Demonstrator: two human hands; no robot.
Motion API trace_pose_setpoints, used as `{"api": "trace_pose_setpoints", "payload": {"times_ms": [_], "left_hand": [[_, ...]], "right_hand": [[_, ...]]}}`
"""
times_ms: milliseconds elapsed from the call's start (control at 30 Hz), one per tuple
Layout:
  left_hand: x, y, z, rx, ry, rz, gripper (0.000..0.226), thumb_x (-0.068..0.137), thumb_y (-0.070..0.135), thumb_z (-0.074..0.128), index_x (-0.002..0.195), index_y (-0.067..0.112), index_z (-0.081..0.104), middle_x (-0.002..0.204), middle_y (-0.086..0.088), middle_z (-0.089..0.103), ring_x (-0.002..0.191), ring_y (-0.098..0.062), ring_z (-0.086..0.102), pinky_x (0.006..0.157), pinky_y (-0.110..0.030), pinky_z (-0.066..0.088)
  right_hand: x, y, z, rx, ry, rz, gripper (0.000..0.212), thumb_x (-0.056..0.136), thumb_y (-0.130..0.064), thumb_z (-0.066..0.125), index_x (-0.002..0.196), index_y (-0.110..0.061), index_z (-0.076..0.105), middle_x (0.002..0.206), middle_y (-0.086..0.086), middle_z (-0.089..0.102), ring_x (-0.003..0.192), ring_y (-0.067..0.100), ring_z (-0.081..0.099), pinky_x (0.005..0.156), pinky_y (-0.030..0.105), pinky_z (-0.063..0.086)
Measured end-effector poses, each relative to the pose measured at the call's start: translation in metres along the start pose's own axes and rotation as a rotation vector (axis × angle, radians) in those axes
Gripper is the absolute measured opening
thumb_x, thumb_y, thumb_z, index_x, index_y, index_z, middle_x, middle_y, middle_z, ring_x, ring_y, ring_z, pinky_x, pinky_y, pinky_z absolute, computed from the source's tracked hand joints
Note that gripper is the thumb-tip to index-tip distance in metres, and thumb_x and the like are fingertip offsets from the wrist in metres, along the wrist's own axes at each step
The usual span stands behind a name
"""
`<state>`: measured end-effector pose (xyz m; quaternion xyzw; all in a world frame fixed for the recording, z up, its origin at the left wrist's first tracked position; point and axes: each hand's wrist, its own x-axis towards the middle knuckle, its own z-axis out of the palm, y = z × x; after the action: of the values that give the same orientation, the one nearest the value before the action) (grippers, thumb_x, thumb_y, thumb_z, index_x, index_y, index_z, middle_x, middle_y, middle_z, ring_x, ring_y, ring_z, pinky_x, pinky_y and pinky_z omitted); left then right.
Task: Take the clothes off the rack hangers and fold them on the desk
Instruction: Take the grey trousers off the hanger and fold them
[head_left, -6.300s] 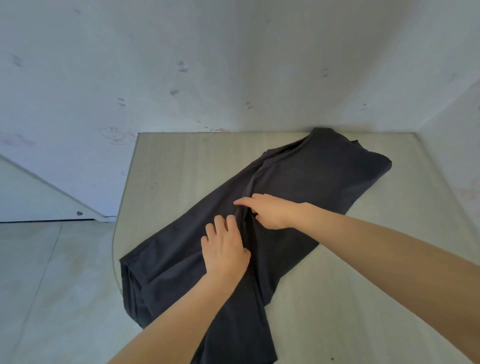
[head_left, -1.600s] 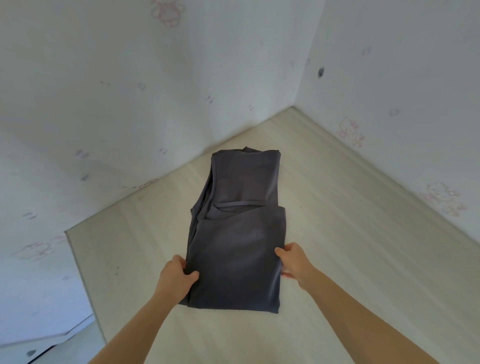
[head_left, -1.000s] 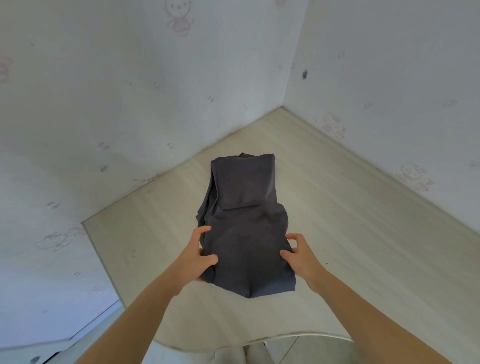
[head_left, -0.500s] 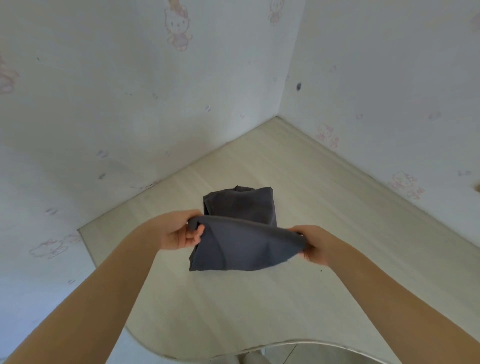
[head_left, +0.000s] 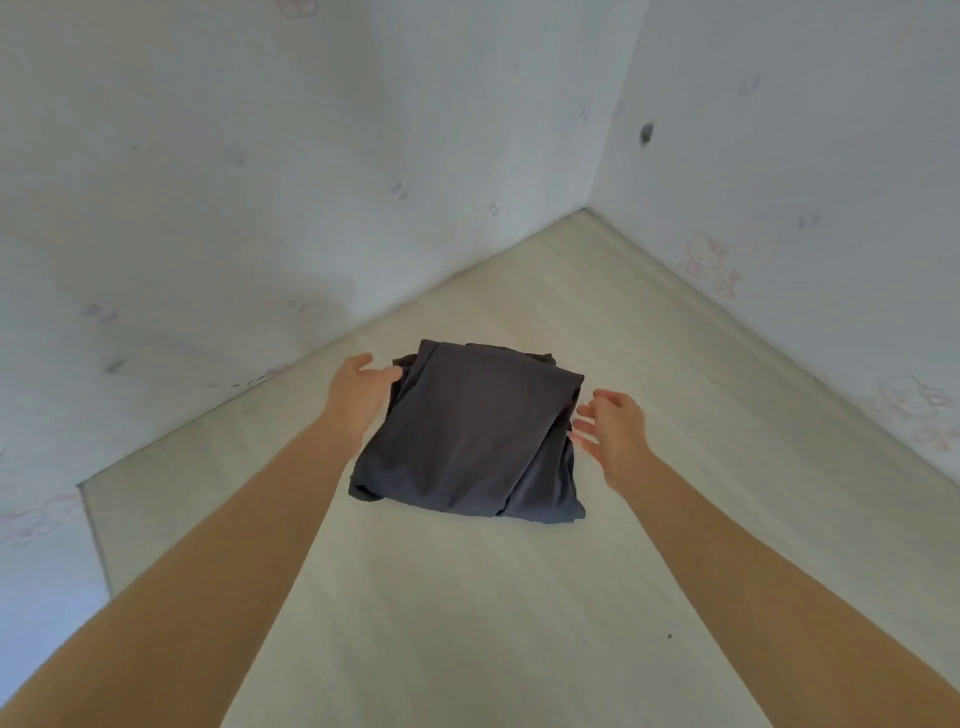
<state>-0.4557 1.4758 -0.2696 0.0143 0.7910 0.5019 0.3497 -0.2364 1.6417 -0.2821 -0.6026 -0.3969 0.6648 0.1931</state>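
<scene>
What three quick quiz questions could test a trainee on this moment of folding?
1. True or false: the dark garment lies folded on the desk.
2. Which hand touches it: A the left hand, B the right hand, C neither?
3. Fill in: the right hand's fingers are ____, holding nothing.

Key: 1 true. 2 A; the right hand looks just clear of the cloth's edge. 3 spread.

folded dark garment (head_left: 470, 436) on desk (head_left: 519, 623) (both hands open beside it).

Pale walls (head_left: 260, 182) with faint cartoon prints; dim, even light.
</scene>
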Motion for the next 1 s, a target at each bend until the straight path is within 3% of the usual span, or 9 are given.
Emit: {"api": "trace_pose_setpoints", "payload": {"times_ms": [100,167,233,367,500,600,700,800,1000], "left_hand": [[0.005,-0.033,0.013,0.249,0.01,0.002,0.053,0.088,0.036,0.068,0.133,0.012,0.052,0.127,-0.004,0.058,0.109,-0.023,0.055,0.094,-0.037,0.045],[0.009,-0.043,0.021,0.292,-0.01,0.038,0.051,0.088,0.037,0.068,0.13,0.011,0.055,0.125,-0.003,0.06,0.104,-0.021,0.056,0.092,-0.036,0.046],[0.013,-0.043,0.028,0.347,-0.008,0.09,0.05,0.088,0.037,0.067,0.13,0.011,0.053,0.122,-0.001,0.06,0.098,-0.017,0.053,0.086,-0.032,0.043],[0.025,-0.043,0.037,0.53,0.067,0.213,0.041,0.089,0.035,0.067,0.122,0.012,0.057,0.122,-0.004,0.052,0.096,-0.017,0.051,0.087,-0.031,0.044],[0.027,-0.048,0.04,0.534,0.123,0.296,0.021,0.097,0.028,0.054,0.112,0.014,0.058,0.113,-0.001,0.055,0.091,-0.017,0.053,0.083,-0.03,0.041],[0.026,-0.049,0.042,0.437,0.149,0.322,0.015,0.102,0.028,0.044,0.101,0.016,0.052,0.09,0.005,0.06,0.083,-0.019,0.058,0.071,-0.032,0.045],[0.027,-0.046,0.046,0.401,0.186,0.306,0.019,0.104,0.031,0.035,0.099,0.017,0.046,0.081,0.004,0.058,0.074,-0.015,0.056,0.059,-0.03,0.04],[0.034,-0.043,0.049,0.388,0.237,0.241,0.023,0.105,0.033,0.031,0.101,0.015,0.046,0.082,0.002,0.056,0.074,-0.018,0.055,0.063,-0.034,0.039],[0.046,-0.044,0.05,0.407,0.292,0.165,0.029,0.103,0.037,0.037,0.107,0.013,0.052,0.09,0.002,0.057,0.077,-0.017,0.054,0.07,-0.034,0.042]], "right_hand": [[0.016,0.02,0.015,-0.354,-0.014,-0.101,0.044,0.09,-0.039,0.055,0.121,-0.008,0.051,0.111,0.008,0.058,0.094,0.022,0.058,0.084,0.04,0.052],[0.028,0.026,0.026,-0.473,-0.062,-0.07,0.078,0.074,-0.068,0.056,0.124,-0.009,0.049,0.122,0.01,0.054,0.106,0.028,0.056,0.093,0.046,0.049],[0.041,0.025,0.036,-0.56,-0.039,-0.03,0.095,0.072,-0.074,0.053,0.138,-0.007,0.039,0.133,0.011,0.044,0.119,0.034,0.048,0.101,0.05,0.042],[0.066,0.016,0.044,-0.625,0.058,-0.07,0.068,0.086,-0.05,0.058,0.137,-0.007,0.043,0.134,0.015,0.044,0.12,0.035,0.047,0.103,0.049,0.041],[0.068,0.009,0.045,-0.605,0.024,-0.439,0.028,0.093,-0.037,0.054,0.111,-0.016,0.052,0.113,0.01,0.051,0.104,0.029,0.052,0.091,0.045,0.047],[0.057,-0.003,0.049,-0.6,-0.064,-0.682,0.009,0.1,-0.031,0.045,0.1,-0.022,0.045,0.1,0.002,0.055,0.091,0.018,0.054,0.075,0.029,0.044],[0.057,-0.011,0.057,-0.695,-0.154,-0.718,0.012,0.103,-0.035,0.036,0.108,-0.026,0.04,0.083,-0.002,0.061,0.072,0.015,0.06,0.06,0.03,0.048],[0.075,-0.017,0.069,-0.801,-0.098,-0.685,0.022,0.103,-0.04,0.031,0.118,-0.025,0.037,0.073,0.003,0.057,0.06,0.022,0.057,0.049,0.033,0.041],[0.102,-0.02,0.077,-0.964,0.084,-0.491,0.042,0.099,-0.051,0.034,0.119,-0.014,0.036,0.09,0.011,0.061,0.073,0.03,0.056,0.061,0.037,0.043]]}}
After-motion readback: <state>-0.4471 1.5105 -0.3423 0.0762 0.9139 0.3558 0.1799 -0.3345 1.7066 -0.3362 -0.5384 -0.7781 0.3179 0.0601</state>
